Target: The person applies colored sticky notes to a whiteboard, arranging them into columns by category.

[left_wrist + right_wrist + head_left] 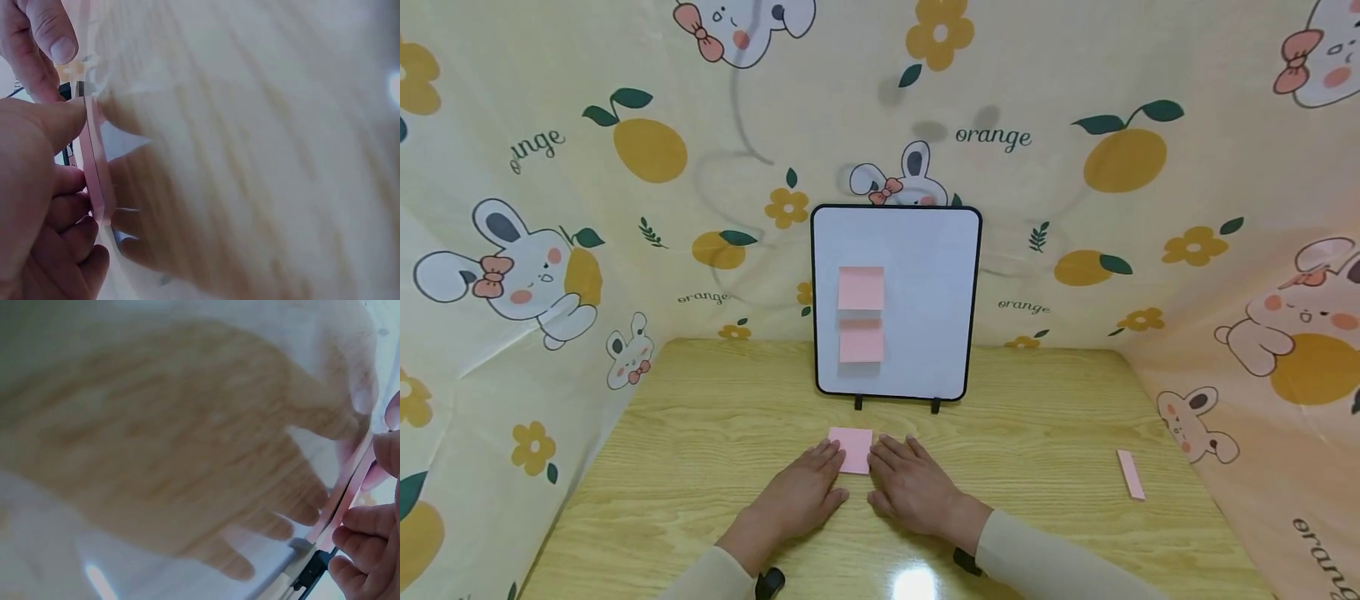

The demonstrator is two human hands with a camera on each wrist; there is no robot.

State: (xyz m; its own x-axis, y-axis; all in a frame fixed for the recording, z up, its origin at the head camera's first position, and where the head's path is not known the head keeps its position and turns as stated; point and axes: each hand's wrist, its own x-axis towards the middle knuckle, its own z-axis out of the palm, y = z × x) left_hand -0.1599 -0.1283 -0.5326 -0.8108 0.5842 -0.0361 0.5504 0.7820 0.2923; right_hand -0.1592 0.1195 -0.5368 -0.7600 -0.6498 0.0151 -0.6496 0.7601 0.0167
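Observation:
A pink sticky note pad [855, 451] lies flat on the table in front of the whiteboard. My left hand [800, 493] rests palm down at its left side, fingertips over that edge. From the other side, the fingertips of my right hand [917, 490] touch the right edge. Seen edge-on in the left wrist view, the pad [97, 165] is a thin pink slab beside the left fingers. The right wrist view also shows the pad's edge [340, 500] by the right fingertips. Neither hand visibly curls round or pinches it.
Behind the hands stands a black-framed whiteboard [928, 308] on small black feet. It bears an upper pink sticky note [861, 288] and a lower one [861, 342] on its left half. A narrow pink strip [1131, 475] lies far right. Patterned cloth [880, 100] surrounds the table.

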